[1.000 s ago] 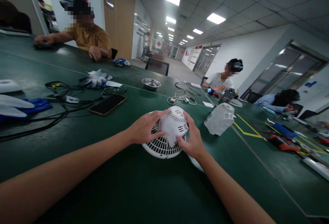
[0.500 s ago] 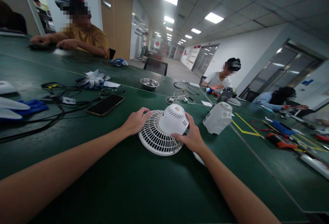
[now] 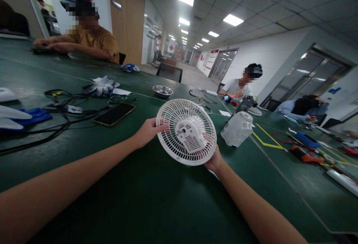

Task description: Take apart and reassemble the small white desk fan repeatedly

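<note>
A round white fan grille [image 3: 179, 154] is tilted up off the table, its inner side with a slotted motor housing [image 3: 191, 139] facing me. My left hand [image 3: 149, 131] pinches the left rim, thumb on the near face. Behind the right side of the grille, my right hand [image 3: 214, 160] supports it; its fingers show only faintly through the bars. Close by on the right, a white vented plastic housing [image 3: 237, 129] stands on the green table [image 3: 145, 195].
Left of my hands lie a phone [image 3: 114, 115], black cables [image 3: 65, 115] and work gloves [image 3: 101, 86]. Beyond is a metal bowl [image 3: 162, 91]. On the right are a multimeter [image 3: 306, 153] and yellow tape lines [image 3: 270, 145]. Several people sit around the table.
The grille was lying with its motor housing upward; my hands have lifted and turned it, so its inner side faces me. My right hand went from gripping the housing to behind the grille.
</note>
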A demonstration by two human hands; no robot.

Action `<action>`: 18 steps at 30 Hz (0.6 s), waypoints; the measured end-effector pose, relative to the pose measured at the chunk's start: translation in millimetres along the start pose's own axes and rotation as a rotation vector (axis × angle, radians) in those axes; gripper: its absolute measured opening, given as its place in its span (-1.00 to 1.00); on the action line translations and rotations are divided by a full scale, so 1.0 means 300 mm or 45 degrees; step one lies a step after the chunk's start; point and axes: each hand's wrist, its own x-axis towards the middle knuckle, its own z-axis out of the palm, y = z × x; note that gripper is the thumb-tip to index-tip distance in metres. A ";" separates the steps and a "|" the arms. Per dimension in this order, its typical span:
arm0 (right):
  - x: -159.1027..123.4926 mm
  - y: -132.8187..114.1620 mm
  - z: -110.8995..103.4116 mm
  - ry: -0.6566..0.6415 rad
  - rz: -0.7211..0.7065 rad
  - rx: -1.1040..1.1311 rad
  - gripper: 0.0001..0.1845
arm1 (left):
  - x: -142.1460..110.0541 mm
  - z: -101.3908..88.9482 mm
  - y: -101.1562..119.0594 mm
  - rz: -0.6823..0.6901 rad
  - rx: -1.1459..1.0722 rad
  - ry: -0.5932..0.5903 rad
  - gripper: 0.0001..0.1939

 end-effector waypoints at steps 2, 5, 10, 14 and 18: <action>0.003 -0.002 0.003 -0.032 0.059 0.020 -0.32 | 0.000 0.009 -0.009 -0.099 -0.157 -0.011 -0.64; 0.005 -0.007 0.004 -0.062 0.092 0.028 -0.36 | -0.005 0.017 -0.006 -0.161 -0.120 0.002 -0.70; 0.000 -0.015 0.005 -0.086 0.149 0.175 -0.46 | -0.016 0.020 0.007 -0.124 -0.014 0.002 -0.72; 0.008 0.000 0.012 -0.069 0.030 0.052 -0.46 | -0.018 0.023 0.013 -0.116 0.082 0.027 -0.74; 0.048 0.031 -0.031 0.176 -0.313 -0.396 -0.45 | -0.019 0.027 0.025 -0.093 0.138 0.053 -0.74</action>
